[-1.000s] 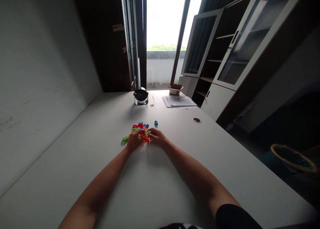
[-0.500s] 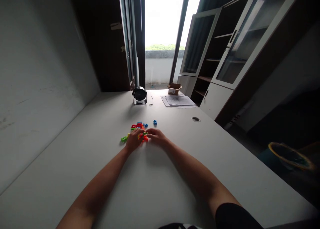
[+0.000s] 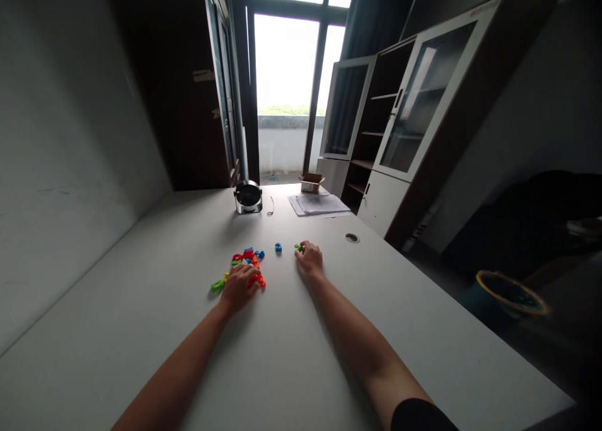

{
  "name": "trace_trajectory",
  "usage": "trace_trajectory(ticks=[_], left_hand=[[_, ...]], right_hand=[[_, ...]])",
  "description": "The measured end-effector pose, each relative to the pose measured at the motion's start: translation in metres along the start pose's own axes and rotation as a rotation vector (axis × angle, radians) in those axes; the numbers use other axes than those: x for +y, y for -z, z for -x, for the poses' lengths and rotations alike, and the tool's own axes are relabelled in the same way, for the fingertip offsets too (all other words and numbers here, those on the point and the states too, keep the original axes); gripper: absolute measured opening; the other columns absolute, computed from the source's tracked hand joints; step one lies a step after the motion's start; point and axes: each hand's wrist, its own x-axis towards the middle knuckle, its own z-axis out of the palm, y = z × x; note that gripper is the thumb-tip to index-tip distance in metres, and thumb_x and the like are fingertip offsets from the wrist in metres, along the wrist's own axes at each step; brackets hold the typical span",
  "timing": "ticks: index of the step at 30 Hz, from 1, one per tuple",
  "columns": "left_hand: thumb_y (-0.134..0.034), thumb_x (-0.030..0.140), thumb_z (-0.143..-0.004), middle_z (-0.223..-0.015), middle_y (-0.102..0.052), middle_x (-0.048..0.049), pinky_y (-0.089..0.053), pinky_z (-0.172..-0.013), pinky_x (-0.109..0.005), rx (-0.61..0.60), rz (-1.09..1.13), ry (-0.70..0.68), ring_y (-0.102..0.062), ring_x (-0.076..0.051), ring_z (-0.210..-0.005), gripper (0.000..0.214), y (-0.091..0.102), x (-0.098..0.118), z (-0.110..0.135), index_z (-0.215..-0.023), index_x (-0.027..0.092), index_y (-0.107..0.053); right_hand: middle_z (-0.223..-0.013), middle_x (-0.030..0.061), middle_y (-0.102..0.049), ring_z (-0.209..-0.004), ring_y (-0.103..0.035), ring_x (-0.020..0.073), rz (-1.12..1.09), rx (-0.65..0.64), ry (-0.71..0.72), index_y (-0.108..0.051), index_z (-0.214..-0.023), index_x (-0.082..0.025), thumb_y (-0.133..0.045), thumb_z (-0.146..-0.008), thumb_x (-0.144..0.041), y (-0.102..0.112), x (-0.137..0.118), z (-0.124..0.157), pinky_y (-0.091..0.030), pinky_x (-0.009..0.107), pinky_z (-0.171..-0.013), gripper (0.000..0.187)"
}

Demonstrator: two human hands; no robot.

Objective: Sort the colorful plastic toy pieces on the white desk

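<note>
Small bright plastic pieces, perhaps letters or digits, lie in a loose pile on the white table [image 3: 282, 356]. My left hand [image 3: 239, 287] rests over the near part of that pile, fingers bent and somewhat apart, partly covering red pieces. An orange-red piece [image 3: 261, 281] shows beside its fingertips, and a bright green piece [image 3: 217, 285] lies to its left. To the right of the pile, my right hand [image 3: 311, 259] is closed on a small green plastic piece [image 3: 298, 247] at the tabletop. A single blue piece [image 3: 278, 247] sits between the pile and my right hand.
Farther back stand a round black device on a silver stand [image 3: 248, 197], a thin dark cord [image 3: 270, 206], papers [image 3: 322, 205] and an open cardboard box [image 3: 311, 182]. A cable hole [image 3: 352, 237] lies near the right edge. A wall [image 3: 94, 167] borders the left side.
My right hand has moved away from the pile to the right, carrying the green piece past the blue one. The left hand stays at the pile. The view has tilted up.
</note>
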Motion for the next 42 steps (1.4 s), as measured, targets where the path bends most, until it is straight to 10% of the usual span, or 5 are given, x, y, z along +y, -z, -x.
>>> trace_trajectory(ticks=[13,25,34,42], left_hand=[[-0.063,0.024,-0.088,-0.107,-0.070,-0.0059,-0.043,-0.103,-0.044,-0.107,-0.064,-0.038,-0.058,-0.026,-0.107,0.021,0.000,0.001,-0.001,-0.107,0.026,-0.070],[-0.065,0.019,-0.083,-0.103,-0.069,-0.0071,-0.046,-0.099,-0.047,-0.085,-0.096,-0.048,-0.057,-0.029,-0.105,0.028,-0.003,-0.001,0.000,-0.109,0.028,-0.071],[-0.062,0.029,-0.092,-0.096,-0.069,-0.0060,-0.044,-0.099,-0.043,-0.078,-0.129,-0.030,-0.058,-0.026,-0.101,0.008,0.001,0.000,-0.001,-0.093,0.024,-0.068],[-0.065,0.032,-0.091,-0.096,-0.070,-0.0065,-0.047,-0.098,-0.045,-0.036,-0.105,-0.017,-0.061,-0.027,-0.099,0.009,0.000,0.000,-0.002,-0.097,0.025,-0.068]], right_hand=[[-0.108,0.0112,-0.064,-0.105,-0.052,0.0264,0.081,-0.044,-0.033,-0.065,-0.108,-0.022,-0.067,-0.087,-0.039,-0.012,-0.007,-0.014,-0.038,0.034,-0.091,0.027],[-0.085,0.0068,-0.066,-0.077,-0.057,0.0208,-0.369,0.119,0.083,-0.064,-0.092,-0.019,-0.046,-0.092,-0.031,0.008,-0.018,0.021,-0.044,0.031,-0.076,0.022],[-0.076,0.0011,-0.068,-0.066,-0.055,0.0148,-0.410,-0.356,0.371,-0.071,-0.082,-0.022,-0.063,-0.084,-0.026,0.010,-0.058,0.068,-0.037,0.026,-0.064,0.010],[-0.071,-0.0007,-0.069,-0.064,-0.057,0.0136,-0.538,-0.482,0.358,-0.075,-0.086,-0.021,-0.060,-0.091,-0.040,0.014,-0.064,0.071,-0.038,0.023,-0.061,0.025]])
